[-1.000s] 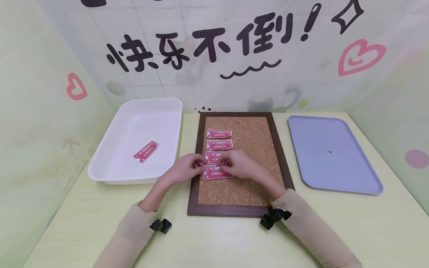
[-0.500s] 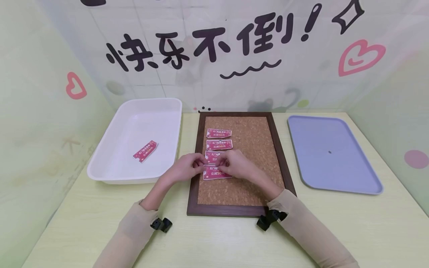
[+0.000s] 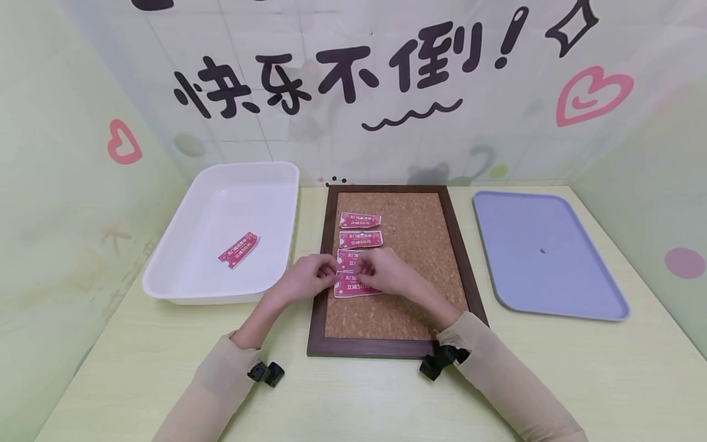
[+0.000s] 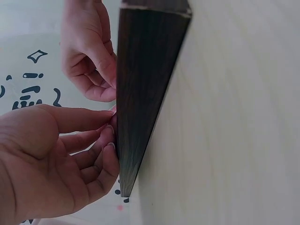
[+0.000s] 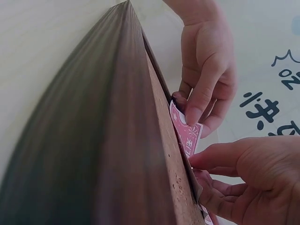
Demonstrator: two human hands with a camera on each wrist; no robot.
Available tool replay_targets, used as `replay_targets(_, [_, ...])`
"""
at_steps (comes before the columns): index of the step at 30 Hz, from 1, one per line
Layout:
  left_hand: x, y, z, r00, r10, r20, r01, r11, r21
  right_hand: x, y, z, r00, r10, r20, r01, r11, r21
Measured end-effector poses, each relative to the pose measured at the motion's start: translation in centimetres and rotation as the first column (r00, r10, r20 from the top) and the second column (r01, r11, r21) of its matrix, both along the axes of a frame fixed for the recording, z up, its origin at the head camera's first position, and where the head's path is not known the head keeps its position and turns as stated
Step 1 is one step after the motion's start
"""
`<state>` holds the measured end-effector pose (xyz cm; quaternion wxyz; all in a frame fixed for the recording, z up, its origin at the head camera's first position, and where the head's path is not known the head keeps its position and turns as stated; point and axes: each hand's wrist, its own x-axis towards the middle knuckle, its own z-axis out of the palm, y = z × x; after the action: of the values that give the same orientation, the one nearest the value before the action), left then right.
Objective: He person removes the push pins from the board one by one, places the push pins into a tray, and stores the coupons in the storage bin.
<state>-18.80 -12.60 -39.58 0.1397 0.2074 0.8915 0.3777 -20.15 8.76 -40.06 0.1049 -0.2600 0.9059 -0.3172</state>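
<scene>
Red-and-white paper coupons sit in a column on the left of a cork board point(image 3: 420, 258). My left hand point(image 3: 306, 277) pinches the left edge of the lowest coupon point(image 3: 353, 286); the right wrist view shows its thumb over the coupon's printed face. My right hand point(image 3: 389, 271) is bent over the middle of that coupon, its thumb and fingertips together on a push pin that they mostly hide. Just above, the third coupon point(image 3: 346, 260) is partly covered by the right hand. The second coupon point(image 3: 361, 239) and top coupon point(image 3: 360, 220) each show a small pin.
Left of the board stands a white tray point(image 3: 221, 293), in which one loose coupon point(image 3: 239, 250) lies aslant. On the right is a blue-grey tray point(image 3: 552, 282) with a single small pin point(image 3: 543, 250). The board's dark wooden frame point(image 3: 370, 348) rises above the table.
My right wrist and forearm have shifted slightly left, the fingertips staying at the lowest coupon. The left hand has stayed nearly still at its left edge.
</scene>
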Motion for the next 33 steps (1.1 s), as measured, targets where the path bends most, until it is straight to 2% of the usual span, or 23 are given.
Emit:
replay_targets(13, [0.1, 0.3, 0.1, 0.999, 0.035, 0.010, -0.035, 0.999, 0.006, -0.1, 0.2, -0.1, 1.000, -0.016, 0.015, 0.016, 0.999, -0.035])
replay_targets(21, [0.3, 0.0, 0.3, 0.999, 0.051, 0.003, -0.051, 0.999, 0.013, -0.1, 1.0, 0.3, 0.997, -0.021, 0.079, 0.027, 0.997, -0.076])
replay_targets(27, [0.4, -0.2, 0.7, 0.999, 0.055, 0.000, -0.055, 0.998, 0.026, -0.1, 2.0, 1.4, 0.999, -0.029, 0.020, 0.031, 0.992, -0.126])
replay_targets(33, [0.7, -0.3, 1.3, 0.999, 0.051, 0.004, -0.051, 0.998, 0.038, -0.2, 3.1, 2.5, 0.996, -0.090, -0.023, 0.085, 0.985, -0.149])
